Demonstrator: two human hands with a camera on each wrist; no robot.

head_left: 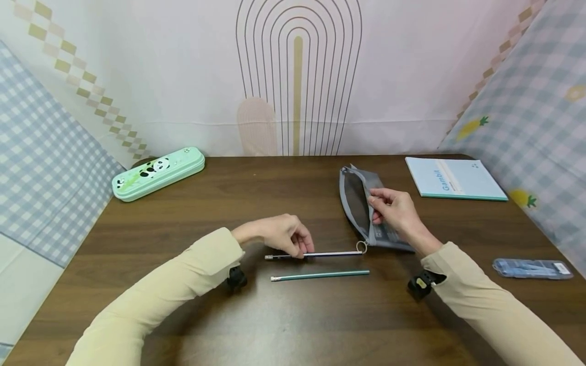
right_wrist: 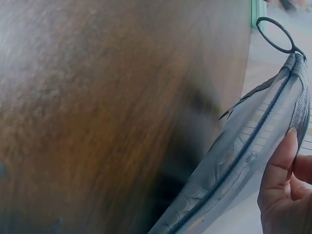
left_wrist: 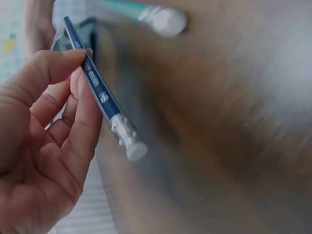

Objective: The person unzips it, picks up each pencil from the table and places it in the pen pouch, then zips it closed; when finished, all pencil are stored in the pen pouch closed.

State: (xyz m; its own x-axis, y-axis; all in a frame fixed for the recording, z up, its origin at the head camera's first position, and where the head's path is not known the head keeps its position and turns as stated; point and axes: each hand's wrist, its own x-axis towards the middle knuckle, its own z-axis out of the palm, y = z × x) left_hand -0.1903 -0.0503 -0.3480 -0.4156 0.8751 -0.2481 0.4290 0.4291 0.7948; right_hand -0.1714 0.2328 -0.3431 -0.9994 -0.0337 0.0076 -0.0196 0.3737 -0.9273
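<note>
A dark blue pencil (head_left: pixel 336 253) with a white eraser is pinched between the thumb and fingers of my left hand (head_left: pixel 288 235). The left wrist view shows its silver ferrule and eraser end pointing back past the palm. Beyond it, my right hand (head_left: pixel 397 211) grips the edge of a grey mesh zip pouch (head_left: pixel 372 179), whose mouth gapes towards the left. A ring (head_left: pixel 361 247) hangs at the pouch's near corner, close to the pencil's far tip. Nearer to me a teal pencil (head_left: pixel 320 275) lies on the table, touched by neither hand.
At the back left lies a mint green pencil case (head_left: pixel 160 173) with a panda on it. A light blue notebook (head_left: pixel 450 178) sits at the back right. A clear blue plastic case (head_left: pixel 531 268) rests near the right edge of the brown table (head_left: pixel 284 325).
</note>
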